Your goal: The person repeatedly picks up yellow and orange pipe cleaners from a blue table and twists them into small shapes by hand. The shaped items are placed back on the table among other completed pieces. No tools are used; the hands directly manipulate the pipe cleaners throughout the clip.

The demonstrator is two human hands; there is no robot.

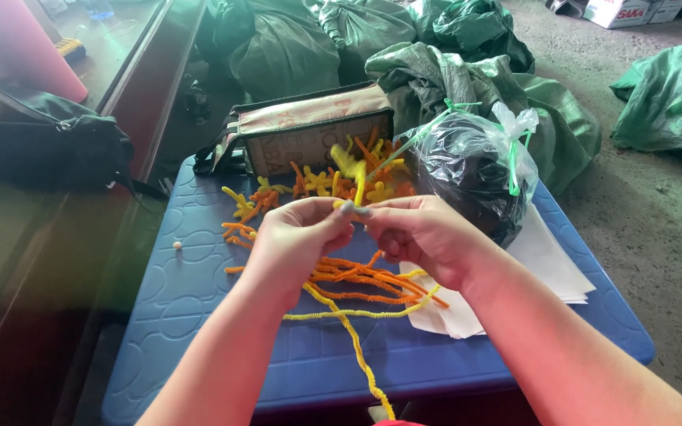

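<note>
My left hand [297,237] and my right hand [420,233] meet above a blue plastic table [199,315], fingertips pinched together on a yellow fuzzy pipe cleaner piece [350,170] that sticks up, blurred, between them. Under the hands lies a loose bundle of orange pipe cleaners [365,284]. A long yellow pipe cleaner [357,347] trails from there toward the table's near edge. Short bent orange and yellow pieces [309,185] are scattered at the far side of the table.
A black bag wrapped in clear plastic with a green tie [475,170] stands at the right, on white paper sheets [546,268]. A tan pouch [309,126] lies at the back. Green sacks [451,71] sit behind. A black bag [41,146] rests on a glass counter at left. A small white bead [177,245] lies on the table.
</note>
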